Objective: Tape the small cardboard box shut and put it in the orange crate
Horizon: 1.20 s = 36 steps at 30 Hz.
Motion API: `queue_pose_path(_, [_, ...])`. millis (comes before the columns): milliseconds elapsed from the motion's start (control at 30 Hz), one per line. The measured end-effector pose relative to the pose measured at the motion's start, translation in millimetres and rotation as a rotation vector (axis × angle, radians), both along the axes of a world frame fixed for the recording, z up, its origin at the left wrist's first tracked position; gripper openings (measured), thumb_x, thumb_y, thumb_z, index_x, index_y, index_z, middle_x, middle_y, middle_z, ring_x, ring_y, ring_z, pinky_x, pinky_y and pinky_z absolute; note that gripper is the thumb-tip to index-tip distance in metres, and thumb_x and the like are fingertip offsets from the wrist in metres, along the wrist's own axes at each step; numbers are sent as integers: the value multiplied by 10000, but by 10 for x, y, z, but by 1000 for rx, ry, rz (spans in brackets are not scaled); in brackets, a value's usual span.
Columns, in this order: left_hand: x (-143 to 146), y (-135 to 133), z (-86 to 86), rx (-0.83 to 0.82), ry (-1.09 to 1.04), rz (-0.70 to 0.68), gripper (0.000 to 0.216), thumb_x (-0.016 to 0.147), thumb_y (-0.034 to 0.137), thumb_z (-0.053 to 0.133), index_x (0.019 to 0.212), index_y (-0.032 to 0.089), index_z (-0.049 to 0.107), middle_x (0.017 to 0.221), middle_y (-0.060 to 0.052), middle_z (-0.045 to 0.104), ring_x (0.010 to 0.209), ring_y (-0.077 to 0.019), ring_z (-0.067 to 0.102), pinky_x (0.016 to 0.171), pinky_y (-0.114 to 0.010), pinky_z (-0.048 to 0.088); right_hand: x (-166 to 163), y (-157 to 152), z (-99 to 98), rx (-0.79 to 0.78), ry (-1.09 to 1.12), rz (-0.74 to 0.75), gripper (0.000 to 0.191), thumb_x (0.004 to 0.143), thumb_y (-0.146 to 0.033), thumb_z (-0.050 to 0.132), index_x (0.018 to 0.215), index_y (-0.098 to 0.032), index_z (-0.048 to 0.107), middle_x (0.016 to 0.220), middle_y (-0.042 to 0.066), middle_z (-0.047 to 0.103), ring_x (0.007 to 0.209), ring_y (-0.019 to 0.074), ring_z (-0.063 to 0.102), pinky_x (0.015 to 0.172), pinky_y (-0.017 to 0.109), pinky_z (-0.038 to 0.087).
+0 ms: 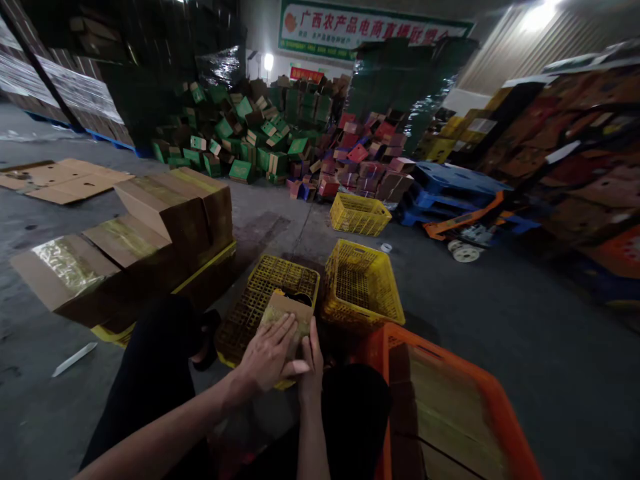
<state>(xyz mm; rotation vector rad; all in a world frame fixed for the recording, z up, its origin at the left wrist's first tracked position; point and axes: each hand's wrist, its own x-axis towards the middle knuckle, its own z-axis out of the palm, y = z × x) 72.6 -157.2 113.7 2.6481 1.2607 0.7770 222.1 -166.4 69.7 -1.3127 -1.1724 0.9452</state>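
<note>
1. The small box [287, 315] under my left hand [267, 357] and right hand [311, 360] is matt brown cardboard.
2. The yellow crate [250, 307] beneath it is hard plastic lattice, dull in low light.
3. The orange crate [450, 400] is smooth plastic with a faint sheen.
4. The stacked cartons [165, 220] are matt cardboard, sealed with glossy tape.
5. The floor [525, 320] is rough, stained concrete.

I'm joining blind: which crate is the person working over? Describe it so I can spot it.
On the grey floor right of the stacked cartons, three yellow crates sit. It is the nearest crate, flat under both hands, which press a small carton. Its neighbour stands tilted; the third is farther off.
</note>
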Motion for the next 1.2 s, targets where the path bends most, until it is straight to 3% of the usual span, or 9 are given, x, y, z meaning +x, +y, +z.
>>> queue_pose_path(133, [-251, 107, -31, 10, 53, 16, 748, 975, 632, 406, 1538, 141, 361, 1559, -163, 404, 1443, -284, 389, 1149, -427, 349, -18, -10, 126, 23, -18, -15, 597, 976, -514, 435, 1515, -256, 414, 1588, 16, 364, 1488, 224, 303, 1229, 424, 242])
queue_pose_path(267, [-424, 154, -36, 2, 34, 47, 724, 967, 636, 423, 1538, 193, 378, 1538, -135, 446, 1426, -283, 417, 1141, -423, 350, -3, 19, 118, 5, -20, -38, 565, 958, -488, 465, 1466, -242, 494, 1559, 28, 415, 1462, 235, 362, 1225, 437, 252])
queue_pose_path(433, [-471, 147, -79, -7, 15, 70, 703, 976, 611, 429, 1546, 204, 367, 1545, -142, 434, 1430, -294, 409, 1122, -421, 352, 20, 55, 95, 3, -90, -48, 561, 981, -459, 412, 1489, -225, 457, 1568, 28, 402, 1458, 212, 368, 1226, 411, 255])
queue_pose_path(567, [-480, 156, -174, -20, -6, 121, 745, 975, 626, 413, 1572, 192, 307, 1569, -141, 395, 1451, -292, 370, 1151, -413, 303, 32, 40, 152, 27, -304, -27, 538, 1011, -431, 348, 1502, -231, 439, 1565, 25, 412, 1459, 205, 367, 1227, 404, 257])
queue_pose_path(767, [-451, 160, -298, -16, -55, 161, 766, 988, 617, 381, 1598, 185, 213, 1588, -130, 364, 1465, -282, 347, 1227, -445, 152, -22, -27, 220, 72, -758, -68, 608, 1026, -489, 353, 1570, -223, 294, 1623, 59, 294, 1501, 258, 271, 1181, 457, 354])
queue_pose_path(1000, [-400, 118, -316, -22, -56, 193, 815, 984, 632, 373, 1609, 167, 134, 1608, -149, 306, 1492, -289, 285, 1216, -478, 212, -235, -127, 259, 220, -1156, -70, 537, 1057, -372, 290, 1542, -152, 360, 1594, 91, 360, 1533, 310, 126, 1186, 551, 282])
queue_pose_path(1200, [-455, 67, -249, -72, -148, 139, 768, 996, 584, 410, 1606, 191, 158, 1620, -145, 278, 1498, -291, 265, 1205, -487, 268, -364, -200, 286, 233, -1265, -47, 514, 1049, -286, 278, 1545, -173, 348, 1573, 108, 397, 1496, 257, 281, 1189, 524, 261])
